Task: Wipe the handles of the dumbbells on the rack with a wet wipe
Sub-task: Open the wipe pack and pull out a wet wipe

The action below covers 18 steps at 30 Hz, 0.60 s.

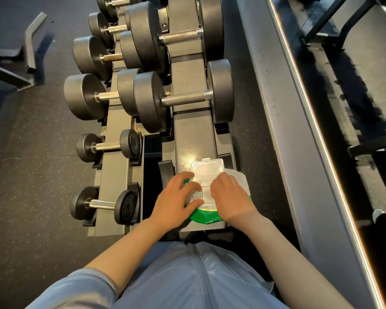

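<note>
Both hands are down on a pack of wet wipes [210, 216] that's sitting at the near end of the top rail of the dumbbell rack [188, 139]. Left hand [176, 198] is pressing on the pack from the left side, fingers spread and bent a bit, thumb lying along the green edge of the pack. Right hand [228, 195] is on the other side with its fingers curled down right at the opening under the plastic lid [207, 168]. Can't really tell if it's pinching a wipe or just resting there, since the fingertips are hidden. The lid itself is flipped open and pointing away from the person.

Further along the same top rail there's a big dumbbell [183, 99] lying across it, knurled handle bare, and another big dumbbell [176, 36] behind that one. The lower rail to the left holds a row too: two small dumbbells [103, 204] closest, then a medium dumbbell [105, 95] and more going back. All of them sit well apart from the hands.

Person's in a light blue zip jacket [187, 275], standing right at the end of the rack. Dark speckled rubber floor [31, 175] all around, and a long grey ledge [288, 108] runs along the right side.
</note>
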### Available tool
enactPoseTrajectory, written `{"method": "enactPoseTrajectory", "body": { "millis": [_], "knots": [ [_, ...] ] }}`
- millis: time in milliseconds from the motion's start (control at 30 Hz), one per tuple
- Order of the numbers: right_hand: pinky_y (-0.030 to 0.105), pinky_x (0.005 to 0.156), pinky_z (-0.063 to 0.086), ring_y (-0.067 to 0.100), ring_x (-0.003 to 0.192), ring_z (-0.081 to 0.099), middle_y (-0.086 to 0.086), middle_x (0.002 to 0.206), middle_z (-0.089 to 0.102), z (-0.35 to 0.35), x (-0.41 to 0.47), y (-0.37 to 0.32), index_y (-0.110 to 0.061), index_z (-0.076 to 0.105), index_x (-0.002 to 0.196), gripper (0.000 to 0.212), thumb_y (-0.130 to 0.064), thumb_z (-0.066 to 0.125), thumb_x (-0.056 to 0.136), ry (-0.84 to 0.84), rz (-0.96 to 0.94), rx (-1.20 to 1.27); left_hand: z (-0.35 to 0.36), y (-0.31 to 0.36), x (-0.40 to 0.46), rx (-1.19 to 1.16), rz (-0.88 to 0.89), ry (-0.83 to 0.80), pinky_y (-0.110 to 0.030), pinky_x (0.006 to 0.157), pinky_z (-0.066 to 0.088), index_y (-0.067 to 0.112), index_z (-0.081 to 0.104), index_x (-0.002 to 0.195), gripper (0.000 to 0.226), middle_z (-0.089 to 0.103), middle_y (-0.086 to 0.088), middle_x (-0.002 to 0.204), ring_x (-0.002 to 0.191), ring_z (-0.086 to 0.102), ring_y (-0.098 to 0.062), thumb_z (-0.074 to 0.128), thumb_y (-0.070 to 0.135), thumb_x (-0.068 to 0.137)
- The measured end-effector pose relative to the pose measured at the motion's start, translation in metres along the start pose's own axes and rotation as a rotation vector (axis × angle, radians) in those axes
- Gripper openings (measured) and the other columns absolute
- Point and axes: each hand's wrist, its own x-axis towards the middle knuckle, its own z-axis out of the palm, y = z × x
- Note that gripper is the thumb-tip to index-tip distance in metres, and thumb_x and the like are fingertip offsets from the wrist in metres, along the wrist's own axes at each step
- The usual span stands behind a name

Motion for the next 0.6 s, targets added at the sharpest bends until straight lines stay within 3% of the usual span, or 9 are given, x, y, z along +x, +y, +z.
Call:
{"method": "enactPoseTrajectory", "body": {
  "millis": [133,233,300,467,600],
  "knots": [
    [0.03,0.087,0.035,0.023,0.112,0.04,0.009,0.13,0.04,0.002,-0.0017,0.0019,-0.012,0.045,0.123,0.034,-0.015,0.054,0.091,-0.048,-0.107,-0.044,-0.0003,-0.0021,0.0005,0.061,0.054,0.013,-0.032,0.084,0.045,0.024,0.063,0.109,0.041,0.053,-0.005,0.13,0.121,0.045,-0.022,0.05,0.054,0.084],
    [0.027,0.096,0.038,0.018,0.115,0.043,0.006,0.131,0.042,-0.0009,-0.0015,0.0061,-0.014,0.046,0.124,0.032,-0.019,0.055,0.094,0.01,-0.008,0.125,-0.0004,-0.0017,0.0017,0.062,0.043,0.0,-0.034,0.084,0.046,0.024,0.062,0.109,0.042,0.053,-0.005,0.13,0.122,0.045,-0.024,0.049,0.054,0.084],
    [0.026,0.093,0.04,0.017,0.115,0.044,0.003,0.129,0.043,-0.0038,-0.0025,0.0062,-0.016,0.048,0.122,0.031,-0.024,0.056,0.094,0.063,0.002,0.24,0.0012,-0.0024,0.0007,0.044,0.036,0.006,-0.032,0.085,0.044,0.024,0.062,0.109,0.041,0.052,-0.005,0.13,0.122,0.043,-0.022,0.05,0.054,0.084],
    [0.023,0.083,0.039,0.016,0.109,0.046,0.001,0.122,0.047,0.004,0.0009,-0.0004,-0.018,0.057,0.117,0.022,-0.026,0.047,0.099,0.118,-0.021,0.085,0.002,-0.0028,-0.0005,0.031,0.024,-0.007,-0.03,0.088,0.038,0.024,0.062,0.11,0.042,0.051,-0.005,0.133,0.125,0.04,-0.021,0.049,0.055,0.085],
    [0.017,0.075,0.036,0.014,0.092,0.048,0.002,0.104,0.05,0.0033,0.0052,0.0076,-0.015,0.055,0.092,0.008,-0.017,0.048,0.097,0.155,0.118,0.519,0.0004,-0.0019,-0.0001,0.008,0.011,-0.011,-0.03,0.09,0.038,0.024,0.062,0.111,0.044,0.05,-0.004,0.133,0.126,0.038,-0.019,0.05,0.056,0.084]
  ]
}}
